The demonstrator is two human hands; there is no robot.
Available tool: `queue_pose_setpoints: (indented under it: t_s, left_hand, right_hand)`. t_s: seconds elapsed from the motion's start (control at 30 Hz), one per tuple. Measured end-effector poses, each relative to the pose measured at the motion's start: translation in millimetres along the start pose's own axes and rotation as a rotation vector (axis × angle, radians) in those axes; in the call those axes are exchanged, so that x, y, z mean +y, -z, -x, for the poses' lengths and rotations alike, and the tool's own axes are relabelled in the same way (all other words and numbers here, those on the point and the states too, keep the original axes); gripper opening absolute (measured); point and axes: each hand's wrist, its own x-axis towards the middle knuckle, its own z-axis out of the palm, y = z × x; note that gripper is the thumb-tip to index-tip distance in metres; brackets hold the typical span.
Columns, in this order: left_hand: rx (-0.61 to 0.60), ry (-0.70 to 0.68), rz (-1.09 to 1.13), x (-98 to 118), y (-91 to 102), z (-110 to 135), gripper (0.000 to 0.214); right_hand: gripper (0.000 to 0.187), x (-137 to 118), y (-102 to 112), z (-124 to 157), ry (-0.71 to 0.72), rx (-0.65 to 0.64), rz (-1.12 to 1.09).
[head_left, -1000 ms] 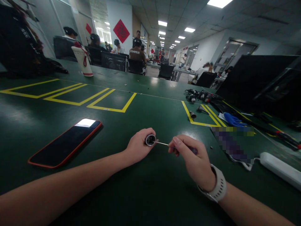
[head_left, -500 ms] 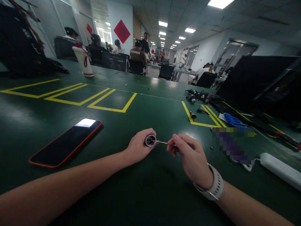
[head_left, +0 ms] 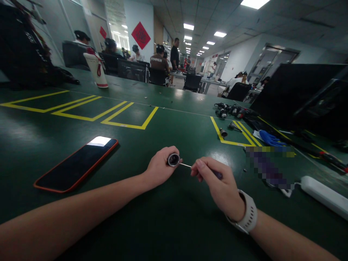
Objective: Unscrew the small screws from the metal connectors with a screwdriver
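Observation:
My left hand (head_left: 158,166) is closed around a small cylindrical metal part (head_left: 173,160), whose ringed open end faces me; its inside looks dark. In my right hand (head_left: 214,179) is a slim screwdriver (head_left: 185,165), with its dark handle between thumb and fingers. The thin shaft points left and reaches the right side of the metal part, by my left fingertips. I cannot make out exactly where its tip rests. Both hands are held above the green table (head_left: 168,224).
A phone (head_left: 78,165) in an orange case lies left. Metal parts (head_left: 223,132) sit inside yellow tape at right, near a blue glove (head_left: 270,139) and a white power strip (head_left: 323,195). Farther back stand a cup (head_left: 96,70) and a black monitor (head_left: 296,94). Several people sit beyond.
The screwdriver's tip has moved from inside the metal part's open end to its right side. My right hand has shifted slightly left. A person in the background has moved right.

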Motion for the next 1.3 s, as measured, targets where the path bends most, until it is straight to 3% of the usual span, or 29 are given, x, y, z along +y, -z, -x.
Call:
queue_pose_setpoints:
  t_s: [0.13, 0.23, 0.4, 0.57, 0.67, 0.83, 0.93, 1.17, 1.3]
  left_hand:
    - [0.015, -0.057, 0.107, 2, 1.3, -4, 0.012]
    - [0.053, -0.077, 0.075, -1, 0.8, -10, 0.012]
    - [0.097, -0.072, -0.045, -8, -3.0, -23, 0.013]
    - [0.094, -0.177, -0.168, -11, -11.0, -36, 0.010]
    - [0.119, -0.192, -0.144, -11, -13.7, -43, 0.011]
    - [0.113, -0.135, -0.032, -10, -12.0, -45, 0.012]
    - [0.085, -0.121, -0.021, -9, -11.1, -43, 0.012]
    - [0.105, -0.070, -0.131, -10, -12.2, -41, 0.008]
    - [0.110, -0.089, -0.140, -11, -12.2, -40, 0.007]
  right_hand:
    - [0.028, 10, -3, -6, -0.124, 0.048, -0.224]
    - [0.028, 12, -2, -8, -0.147, 0.077, -0.259]
    - [0.026, 6, 3, -7, 0.008, 0.101, 0.042]
    - [0.025, 4, 5, -8, 0.098, 0.099, 0.227]
    - [0.026, 11, 4, -12, 0.019, 0.113, 0.116]
    - [0.027, 27, 0, -19, -0.170, 0.177, -0.313]
    - [0.026, 28, -1, -20, -0.204, 0.197, -0.398]
    - [0.027, 12, 3, -10, -0.039, 0.143, 0.052]
    - [0.027, 13, 1, -10, -0.074, 0.123, -0.009]
